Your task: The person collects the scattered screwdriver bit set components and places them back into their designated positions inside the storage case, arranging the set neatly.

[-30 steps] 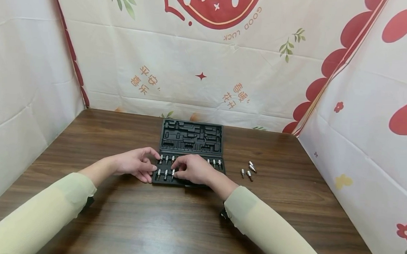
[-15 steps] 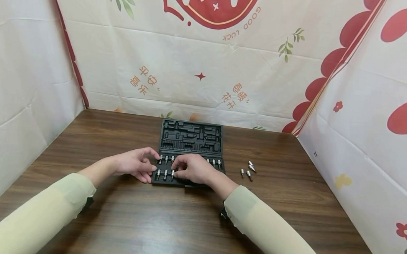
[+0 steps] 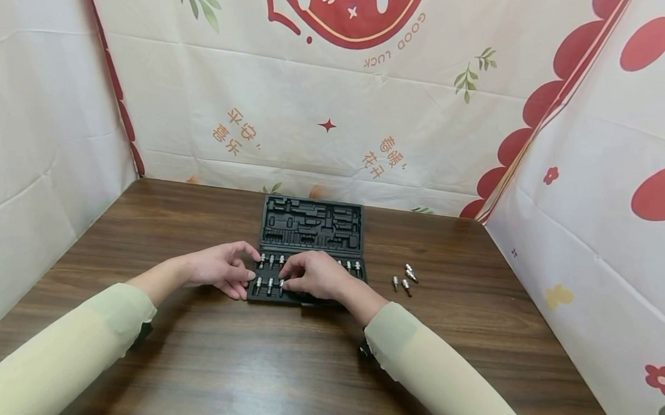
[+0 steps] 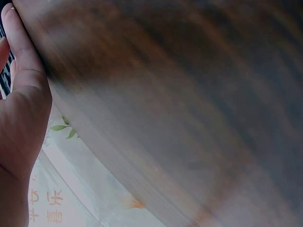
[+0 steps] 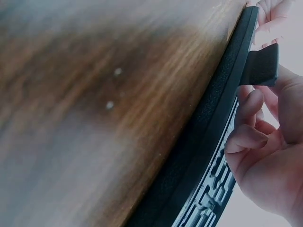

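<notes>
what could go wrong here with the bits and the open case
The right hand covers part of the case tray, so a bit could sit crooked unseen. The loose bits on the table beside the case could roll. The left hand only rests at the case edge, so pressing may shift it.

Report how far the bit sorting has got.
Done: several bits sit in the black case. In hand: the right hand pinches a bit at the front row; the left hand rests against the case's edge. Left: four loose bits on the table.
</notes>
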The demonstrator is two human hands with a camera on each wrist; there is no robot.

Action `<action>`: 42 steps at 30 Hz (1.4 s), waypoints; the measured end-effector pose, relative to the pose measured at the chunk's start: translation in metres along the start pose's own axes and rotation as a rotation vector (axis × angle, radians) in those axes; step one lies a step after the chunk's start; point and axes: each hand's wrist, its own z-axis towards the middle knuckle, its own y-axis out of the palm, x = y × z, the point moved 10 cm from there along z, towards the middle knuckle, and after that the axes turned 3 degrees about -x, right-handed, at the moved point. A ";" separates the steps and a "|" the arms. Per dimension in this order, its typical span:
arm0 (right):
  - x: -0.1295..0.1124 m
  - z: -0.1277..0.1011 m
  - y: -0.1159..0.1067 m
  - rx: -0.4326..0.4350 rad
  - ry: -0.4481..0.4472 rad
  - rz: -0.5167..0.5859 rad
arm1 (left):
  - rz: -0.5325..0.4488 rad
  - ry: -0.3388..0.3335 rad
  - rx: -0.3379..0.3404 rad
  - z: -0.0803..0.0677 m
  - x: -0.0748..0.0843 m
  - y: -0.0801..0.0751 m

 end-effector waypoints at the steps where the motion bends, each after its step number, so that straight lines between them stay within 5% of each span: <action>1: -0.001 0.000 0.000 0.001 0.002 -0.007 | -0.001 0.001 0.001 0.000 0.000 0.000; 16: 0.001 0.002 -0.004 -0.025 0.033 0.031 | 0.007 0.004 -0.004 0.000 0.003 0.002; 42: -0.005 0.016 -0.005 -0.175 0.127 -0.162 | 0.018 0.006 -0.002 -0.001 0.003 0.001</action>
